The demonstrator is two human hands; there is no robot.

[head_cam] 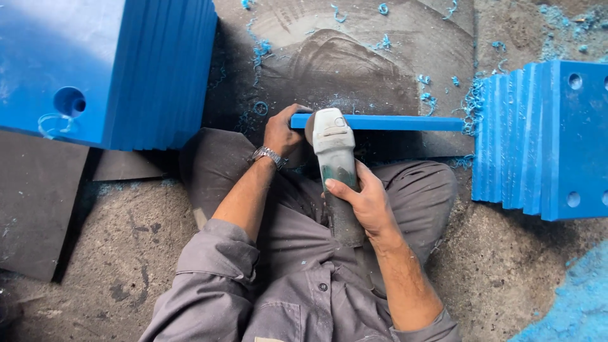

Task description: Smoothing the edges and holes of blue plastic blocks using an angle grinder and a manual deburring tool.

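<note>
Currently the person is sitting on the concrete floor, knees apart, working one blue plastic plate that is standing on edge across a dark mat just ahead of the legs. Left hand is clamping the plate's near-left end, fingers wrapped over the top edge; a metal wristwatch is showing on that wrist. Right hand is gripping the body of an angle grinder, thumb lying along its side. The grinder's grey head is sitting against the plate's top edge just beside the left hand; disc itself is hidden, so can't tell whether it is touching.

Stack of blue plates with round holes is leaning on edge at the right, touching the far end of the held plate. Bigger stack of blue slabs is sitting at upper left, one hole visible on its face. Blue shavings are lying scattered over the mat and floor, thickest near the right stack. Grey work shirt sleeves are rolled to the elbows
</note>
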